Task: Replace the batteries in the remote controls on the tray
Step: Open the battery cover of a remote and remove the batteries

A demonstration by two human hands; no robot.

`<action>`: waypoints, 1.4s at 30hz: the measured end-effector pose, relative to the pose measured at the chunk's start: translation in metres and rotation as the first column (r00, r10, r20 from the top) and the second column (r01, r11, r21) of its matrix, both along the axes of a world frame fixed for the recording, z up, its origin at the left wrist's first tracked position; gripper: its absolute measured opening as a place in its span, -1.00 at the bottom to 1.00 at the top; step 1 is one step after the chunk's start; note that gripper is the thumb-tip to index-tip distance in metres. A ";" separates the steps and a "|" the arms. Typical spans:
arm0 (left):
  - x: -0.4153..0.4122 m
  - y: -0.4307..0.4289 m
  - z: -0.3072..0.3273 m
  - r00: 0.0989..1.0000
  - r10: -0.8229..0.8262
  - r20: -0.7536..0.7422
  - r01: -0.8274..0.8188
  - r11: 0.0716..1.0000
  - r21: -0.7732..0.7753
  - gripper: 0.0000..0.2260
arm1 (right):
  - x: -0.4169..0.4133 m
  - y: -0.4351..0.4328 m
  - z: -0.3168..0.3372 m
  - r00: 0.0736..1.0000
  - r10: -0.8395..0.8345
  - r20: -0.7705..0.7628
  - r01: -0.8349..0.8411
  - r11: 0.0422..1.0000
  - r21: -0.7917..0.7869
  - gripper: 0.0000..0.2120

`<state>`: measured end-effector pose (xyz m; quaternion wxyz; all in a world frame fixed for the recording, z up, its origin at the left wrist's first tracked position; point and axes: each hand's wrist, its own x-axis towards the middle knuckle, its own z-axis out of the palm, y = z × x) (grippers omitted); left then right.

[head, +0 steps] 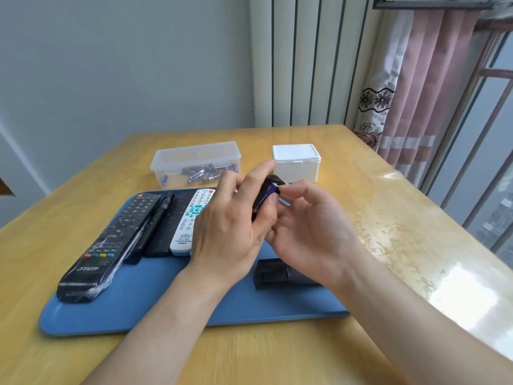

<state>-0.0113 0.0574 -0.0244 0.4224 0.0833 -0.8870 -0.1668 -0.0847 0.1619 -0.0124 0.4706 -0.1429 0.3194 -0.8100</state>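
Note:
Above the blue tray [133,309] my left hand [227,229] grips a small black remote [270,182] with its back open. A purple battery [267,194] sits in its compartment. My right hand [305,232] holds the remote from the right, and its fingertips pinch at the battery's top end. A black battery cover [273,273] lies on the tray under my right wrist. On the tray's left lie a large black remote [111,243] in plastic wrap, two slimmer black remotes [163,226] and a white remote [188,220].
A clear plastic box [194,165] with several loose batteries stands behind the tray. A closed white box [296,162] stands to its right. The wooden table [402,218] meets a curtain and window at the right.

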 end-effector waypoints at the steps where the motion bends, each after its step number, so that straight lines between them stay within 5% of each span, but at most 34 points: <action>1: 0.000 0.000 0.000 1.000 -0.005 0.000 0.005 1.000 0.005 -0.61 | 0.000 0.000 0.000 1.000 -0.002 -0.005 0.002 1.000 0.000 -0.69; 13: -0.001 0.001 0.000 0.999 -0.044 0.015 0.045 0.996 -0.071 -0.64 | 0.006 0.003 0.010 0.997 0.042 -0.062 -0.044 0.999 -0.023 -0.78; 18: -0.004 0.004 -0.004 0.996 -0.073 -0.043 0.067 0.990 -0.128 -0.72 | 0.007 0.006 0.013 0.998 0.052 0.019 -0.049 0.994 -0.096 -0.57; 22: -0.004 0.003 -0.005 0.996 -0.073 -0.053 0.063 0.985 -0.163 -0.67 | 0.005 0.006 0.013 0.998 0.039 0.040 -0.035 0.994 -0.105 -0.77; 29: -0.006 0.001 -0.004 0.974 -0.080 -0.214 0.011 0.952 -0.304 -0.74 | 0.003 0.009 0.010 0.992 -0.019 0.125 0.024 0.999 -0.039 -0.73; 34: -0.006 -0.001 0.000 0.941 -0.106 -0.322 -0.020 0.931 -0.364 -0.82 | -0.008 0.010 0.009 0.999 0.035 0.034 -0.035 0.999 0.007 -0.59; 39: -0.008 0.001 -0.001 0.943 -0.183 -0.277 0.114 0.962 -0.246 -0.87 | -0.018 0.010 0.006 0.992 -0.066 -0.103 0.073 0.995 0.069 -0.67; 42: -0.006 0.010 0.006 0.950 -0.212 -0.230 0.234 0.969 0.076 -0.88 | -0.025 0.015 0.007 0.959 -0.168 -0.228 0.197 0.974 0.112 -0.79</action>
